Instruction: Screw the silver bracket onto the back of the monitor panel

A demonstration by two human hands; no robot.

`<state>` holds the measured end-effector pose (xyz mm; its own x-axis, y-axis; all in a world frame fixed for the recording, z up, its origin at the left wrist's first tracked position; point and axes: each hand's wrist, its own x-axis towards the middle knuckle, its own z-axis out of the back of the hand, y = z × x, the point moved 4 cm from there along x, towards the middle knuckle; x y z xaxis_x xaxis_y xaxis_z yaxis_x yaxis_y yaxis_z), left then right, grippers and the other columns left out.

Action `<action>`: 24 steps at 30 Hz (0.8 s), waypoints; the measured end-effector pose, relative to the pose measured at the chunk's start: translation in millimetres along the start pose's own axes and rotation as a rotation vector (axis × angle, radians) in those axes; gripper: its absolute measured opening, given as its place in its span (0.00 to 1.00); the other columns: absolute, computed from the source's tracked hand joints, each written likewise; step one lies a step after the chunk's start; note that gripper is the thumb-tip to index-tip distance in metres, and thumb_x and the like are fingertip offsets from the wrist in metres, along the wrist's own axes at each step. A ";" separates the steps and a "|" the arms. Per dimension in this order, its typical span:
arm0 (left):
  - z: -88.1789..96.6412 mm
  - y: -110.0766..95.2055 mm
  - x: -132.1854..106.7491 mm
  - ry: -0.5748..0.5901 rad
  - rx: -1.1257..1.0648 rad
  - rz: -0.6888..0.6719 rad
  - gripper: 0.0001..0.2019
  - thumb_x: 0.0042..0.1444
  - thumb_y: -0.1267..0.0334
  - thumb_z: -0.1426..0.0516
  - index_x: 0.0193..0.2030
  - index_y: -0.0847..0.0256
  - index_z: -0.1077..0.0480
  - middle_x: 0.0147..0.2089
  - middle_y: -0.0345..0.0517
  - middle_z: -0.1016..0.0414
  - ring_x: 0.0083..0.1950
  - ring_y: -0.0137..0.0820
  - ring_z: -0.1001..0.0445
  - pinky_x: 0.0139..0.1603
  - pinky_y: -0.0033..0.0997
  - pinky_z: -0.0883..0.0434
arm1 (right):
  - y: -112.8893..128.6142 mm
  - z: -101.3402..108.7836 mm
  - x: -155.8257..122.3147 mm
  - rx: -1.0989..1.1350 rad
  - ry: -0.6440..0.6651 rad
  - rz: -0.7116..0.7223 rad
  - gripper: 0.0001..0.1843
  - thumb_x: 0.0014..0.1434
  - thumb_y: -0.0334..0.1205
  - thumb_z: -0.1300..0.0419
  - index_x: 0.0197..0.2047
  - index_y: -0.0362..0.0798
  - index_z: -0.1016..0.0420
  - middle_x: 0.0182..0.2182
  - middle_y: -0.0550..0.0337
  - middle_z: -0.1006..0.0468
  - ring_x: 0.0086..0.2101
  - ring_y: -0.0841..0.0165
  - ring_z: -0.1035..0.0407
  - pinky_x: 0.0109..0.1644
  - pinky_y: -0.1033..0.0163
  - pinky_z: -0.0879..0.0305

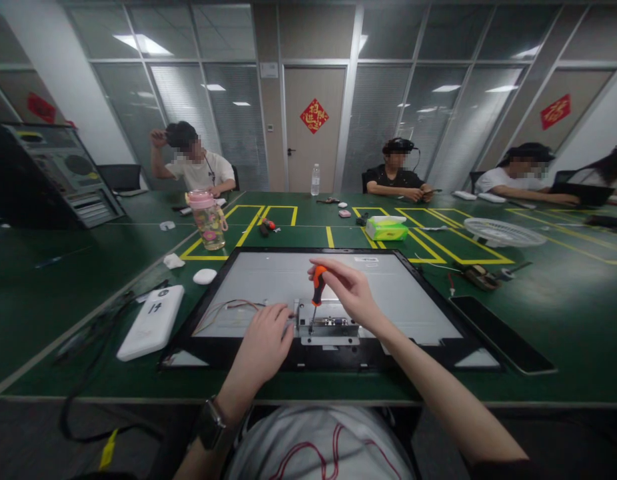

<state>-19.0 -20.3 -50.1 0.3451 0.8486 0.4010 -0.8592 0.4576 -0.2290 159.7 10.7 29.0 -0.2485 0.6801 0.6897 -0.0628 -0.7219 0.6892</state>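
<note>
A display panel (418, 300) with a black frame and pale grey back lies flat on the table before me. At its near side sits a silver metal bracket (333, 339). My right hand (353, 288) is closed around the top of an orange and black screwdriver (318, 285). The screwdriver stands nearly upright, its shaft pointing down onto the left part of the bracket; the exact tip contact is hard to see. My left hand (267, 341) rests on the panel with fingers stretched out, fingertips at the bracket's left edge. Thin wires (228, 307) run beside it.
Left of the panel lie a white power bank (152, 323), a white round object (205, 276) and dark cables (96, 347). A pink-lidded bottle (208, 223) stands beyond. At right lies a black phone (498, 333); a tissue pack (387, 229) sits behind. Several people sit across the table.
</note>
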 end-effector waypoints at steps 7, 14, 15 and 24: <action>1.1 -0.7 0.6 0.000 0.005 0.001 0.11 0.64 0.67 0.49 0.49 0.61 0.29 0.52 0.52 0.25 0.55 0.41 0.28 0.58 0.47 0.31 | 1.1 -2.5 2.2 0.002 0.025 0.010 0.16 0.67 0.43 0.45 0.55 0.54 0.25 0.42 0.54 0.24 0.45 0.63 0.29 0.53 0.54 0.32; 0.3 0.2 0.3 0.012 0.011 -0.002 0.12 0.65 0.66 0.50 0.50 0.62 0.29 0.54 0.52 0.26 0.55 0.41 0.29 0.59 0.47 0.32 | -1.4 0.1 1.7 -0.021 -0.030 -0.011 0.14 0.59 0.43 0.35 0.49 0.54 0.21 0.40 0.56 0.24 0.42 0.64 0.29 0.52 0.56 0.32; 0.3 0.0 0.3 0.014 0.010 -0.001 0.12 0.65 0.66 0.50 0.50 0.62 0.29 0.53 0.52 0.26 0.55 0.41 0.29 0.59 0.47 0.32 | -0.9 1.2 1.6 -0.047 -0.031 0.004 0.13 0.60 0.43 0.36 0.49 0.54 0.21 0.41 0.56 0.25 0.43 0.64 0.29 0.53 0.55 0.33; -1.8 0.5 0.7 0.047 0.019 0.008 0.12 0.65 0.67 0.50 0.51 0.63 0.29 0.54 0.53 0.26 0.56 0.42 0.29 0.60 0.49 0.33 | 3.1 3.3 4.1 -0.093 0.083 0.014 0.16 0.62 0.40 0.38 0.54 0.52 0.23 0.40 0.55 0.21 0.43 0.62 0.27 0.53 0.54 0.33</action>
<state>-18.5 -18.9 -51.5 0.3550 0.8641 0.3567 -0.8690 0.4457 -0.2147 161.7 11.7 34.7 -0.3289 0.6599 0.6755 -0.1472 -0.7424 0.6536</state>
